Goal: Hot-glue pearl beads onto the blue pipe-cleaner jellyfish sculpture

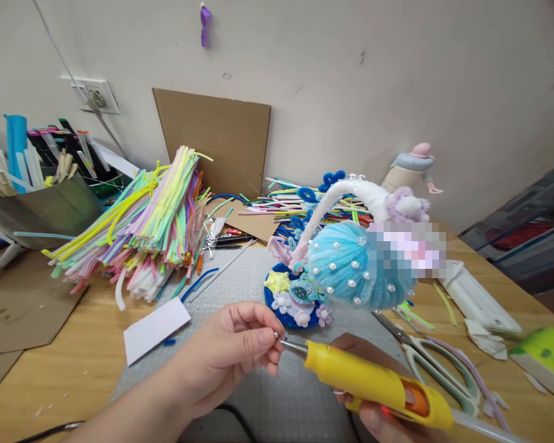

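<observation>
My left hand (244, 344) pinches a small pearl bead (276, 335) between thumb and forefinger. My right hand (373, 412) is wrapped round a yellow hot glue gun (360, 372), its metal nozzle touching or almost touching the bead. A clear glue stick (480, 427) sticks out of the gun's rear. Just beyond my hands stands a pipe-cleaner craft: a light blue ball (339, 258) dotted with pearls hangs from a white curved arm (351, 187) over a dark blue round base (277, 311) with small flowers and a yellow star. Part of the craft is blurred out.
Bundles of coloured pipe cleaners (157, 215) lie at back left, beside a metal container (50, 215) of sticks. Scissors (438, 363) lie at right. A white card (157, 329) rests on the grey cutting mat (231, 271). Cardboard (216, 135) leans against the wall.
</observation>
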Demonstrator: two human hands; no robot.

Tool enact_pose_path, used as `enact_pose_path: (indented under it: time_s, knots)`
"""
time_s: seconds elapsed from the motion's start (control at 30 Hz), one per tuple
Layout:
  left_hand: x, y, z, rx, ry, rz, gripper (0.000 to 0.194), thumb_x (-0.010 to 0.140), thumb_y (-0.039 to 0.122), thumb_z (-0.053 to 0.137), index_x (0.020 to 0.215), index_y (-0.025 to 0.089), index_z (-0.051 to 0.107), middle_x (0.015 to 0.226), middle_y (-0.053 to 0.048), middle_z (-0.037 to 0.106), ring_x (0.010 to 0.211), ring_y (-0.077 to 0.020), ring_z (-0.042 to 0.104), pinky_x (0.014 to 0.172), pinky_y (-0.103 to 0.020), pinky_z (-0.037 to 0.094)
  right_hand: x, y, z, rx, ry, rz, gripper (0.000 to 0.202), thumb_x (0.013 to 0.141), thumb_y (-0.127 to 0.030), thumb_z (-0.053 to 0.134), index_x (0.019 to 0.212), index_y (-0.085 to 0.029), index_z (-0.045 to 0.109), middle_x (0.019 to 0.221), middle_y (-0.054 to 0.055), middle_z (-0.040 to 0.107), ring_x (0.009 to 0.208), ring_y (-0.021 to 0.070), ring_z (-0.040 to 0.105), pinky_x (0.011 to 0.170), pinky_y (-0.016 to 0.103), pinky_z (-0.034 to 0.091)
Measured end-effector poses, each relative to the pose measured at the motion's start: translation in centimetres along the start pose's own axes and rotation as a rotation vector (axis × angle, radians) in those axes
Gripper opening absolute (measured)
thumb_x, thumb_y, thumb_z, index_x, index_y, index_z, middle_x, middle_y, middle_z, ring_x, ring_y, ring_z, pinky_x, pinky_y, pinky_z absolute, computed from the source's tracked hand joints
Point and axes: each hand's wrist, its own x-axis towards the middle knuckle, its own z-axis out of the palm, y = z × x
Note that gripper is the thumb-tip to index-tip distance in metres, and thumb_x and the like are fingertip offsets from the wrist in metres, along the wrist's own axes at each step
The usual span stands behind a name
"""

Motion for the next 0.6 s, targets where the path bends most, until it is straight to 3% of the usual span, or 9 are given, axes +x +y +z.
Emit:
enact_pose_path:
  time_s: [0.17, 0.37, 0.6]
  knots:
    - [0.15, -0.15, 0.03, 0.112, 0.030, 0.122, 0.012, 0.067, 0.026, 0.078, 0.070, 0.017, 0.071, 0.066, -0.001, 0.063, 0.056, -0.0083, 0.057, 0.055, -0.019, 0.045, -0.27, 0.52, 0.05, 0.026, 0.061, 0.002, 0.025, 0.075, -0.059, 0.057, 0.080, -0.035, 0.062, 0.075, -0.002, 0.061, 0.063, 0.0187, 0.059, 0.059, 0.027, 0.049]
    - [0.29, -0.20, -0.38, 0.379, 0.070, 0.333, 0.007, 0.071, 0.027, 0.074, 0.071, 0.020, 0.073, 0.074, 0.000, 0.058, 0.065, -0.0072, 0.049, 0.061, -0.019, 0.038, -0.42, 0.06, -0.01, -0.039, 0.027, 0.075, 0.030, 0.076, -0.060, 0.053, 0.083, -0.032, 0.061, 0.079, 0.001, 0.063, 0.065, 0.0225, 0.062, 0.063, 0.033, 0.051]
    - [0.18, -0.29, -0.22, 0.355, 0.085, 0.320, 0.003, 0.069, 0.025, 0.076, 0.070, 0.024, 0.073, 0.074, 0.001, 0.056, 0.071, -0.0092, 0.049, 0.066, -0.021, 0.036, -0.66, 0.44, -0.31, -0.074, 0.037, 0.011, 0.021, 0.080, -0.055, 0.053, 0.086, -0.035, 0.059, 0.078, -0.001, 0.063, 0.063, 0.0212, 0.061, 0.061, 0.032, 0.052]
